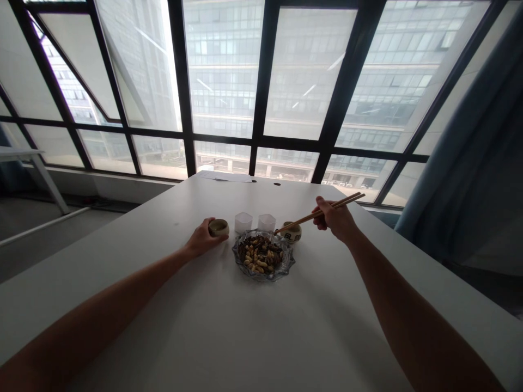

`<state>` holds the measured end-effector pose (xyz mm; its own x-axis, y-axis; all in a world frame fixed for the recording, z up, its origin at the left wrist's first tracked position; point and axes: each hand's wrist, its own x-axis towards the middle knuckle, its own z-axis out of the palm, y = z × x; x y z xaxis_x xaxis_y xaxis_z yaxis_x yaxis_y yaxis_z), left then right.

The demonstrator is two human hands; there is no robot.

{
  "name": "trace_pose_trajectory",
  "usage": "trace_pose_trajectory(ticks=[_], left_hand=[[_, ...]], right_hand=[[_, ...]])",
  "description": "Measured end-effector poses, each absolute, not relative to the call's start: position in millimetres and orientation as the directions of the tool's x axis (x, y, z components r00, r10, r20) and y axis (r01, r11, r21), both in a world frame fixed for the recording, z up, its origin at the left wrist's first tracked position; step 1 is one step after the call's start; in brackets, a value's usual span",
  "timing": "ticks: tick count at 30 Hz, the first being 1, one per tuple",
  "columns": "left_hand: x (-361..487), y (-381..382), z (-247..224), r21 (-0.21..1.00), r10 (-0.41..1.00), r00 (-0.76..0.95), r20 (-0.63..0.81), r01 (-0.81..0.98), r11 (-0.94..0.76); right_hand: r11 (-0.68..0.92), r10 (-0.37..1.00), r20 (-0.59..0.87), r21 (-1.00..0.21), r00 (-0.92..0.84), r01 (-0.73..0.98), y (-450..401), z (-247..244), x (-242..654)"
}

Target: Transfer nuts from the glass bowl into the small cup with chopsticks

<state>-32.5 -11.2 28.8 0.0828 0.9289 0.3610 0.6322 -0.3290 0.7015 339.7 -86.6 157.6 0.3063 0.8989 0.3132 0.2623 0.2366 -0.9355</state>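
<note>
My left hand (201,238) is closed around a small round cup (219,227) on the white table, left of a clear glass bowl (291,265). Peanuts (258,265) and darker seeds or nuts fill that scalloped bowl. A pair of wooden chopsticks (317,214) is gripped in my right hand (332,218), which hovers to the bowl's right. Their tips point down left, over a second small cup (291,234) with dark markings, close to the bowl's far right rim. Whether the tips pinch anything is too small to tell.
Behind the bowl stand two frosted, whitish cups (243,222). Farther back, a white sheet (226,177) and two dark round holes show on the table (196,326). Large windows line the far side, with a blue curtain (461,136) at right and another white table (20,154) at left.
</note>
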Motion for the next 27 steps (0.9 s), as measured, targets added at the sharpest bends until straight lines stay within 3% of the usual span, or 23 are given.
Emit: trace_pose_trajectory(ticks=[3, 6, 9, 12, 14, 16, 20, 23, 27], left_hand=[[-26, -3, 45, 0.661, 0.93, 0.107, 0.352, 0.675, -0.328], [-4, 3, 67, 0.472, 0.872, 0.21, 0.443, 0.772, -0.426], [27, 11, 86, 0.321, 0.868, 0.302, 0.393, 0.84, -0.438], [49, 21, 94, 0.308, 0.927, 0.292, 0.235, 0.882, -0.356], [54, 26, 92, 0.341, 0.932, 0.297, 0.207, 0.871, -0.353], [53, 28, 88, 0.337, 0.883, 0.353, 0.31, 0.827, -0.449], [42, 27, 78, 0.157, 0.632, 0.526, 0.569, 0.684, -0.712], [36, 25, 75, 0.104, 0.548, 0.575, 0.607, 0.626, -0.773], [36, 22, 75, 0.126, 0.581, 0.551, 0.599, 0.652, -0.748]], right_hand=[[0.258, 0.873, 0.347, -0.925, 0.344, 0.279, -88, 161, 344], [0.289, 0.869, 0.384, -0.906, 0.311, 0.31, -90, 162, 346], [0.349, 0.853, 0.437, -0.884, 0.285, 0.311, -90, 161, 346], [0.42, 0.819, 0.499, -0.858, 0.284, 0.297, -89, 160, 347], [0.452, 0.801, 0.524, -0.846, 0.29, 0.283, -89, 161, 348], [0.474, 0.787, 0.539, -0.839, 0.299, 0.266, -88, 161, 349], [0.519, 0.758, 0.57, -0.822, 0.317, 0.236, -87, 161, 352], [0.532, 0.752, 0.579, -0.815, 0.315, 0.229, -86, 160, 352], [0.522, 0.749, 0.576, -0.817, 0.327, 0.245, -86, 160, 351]])
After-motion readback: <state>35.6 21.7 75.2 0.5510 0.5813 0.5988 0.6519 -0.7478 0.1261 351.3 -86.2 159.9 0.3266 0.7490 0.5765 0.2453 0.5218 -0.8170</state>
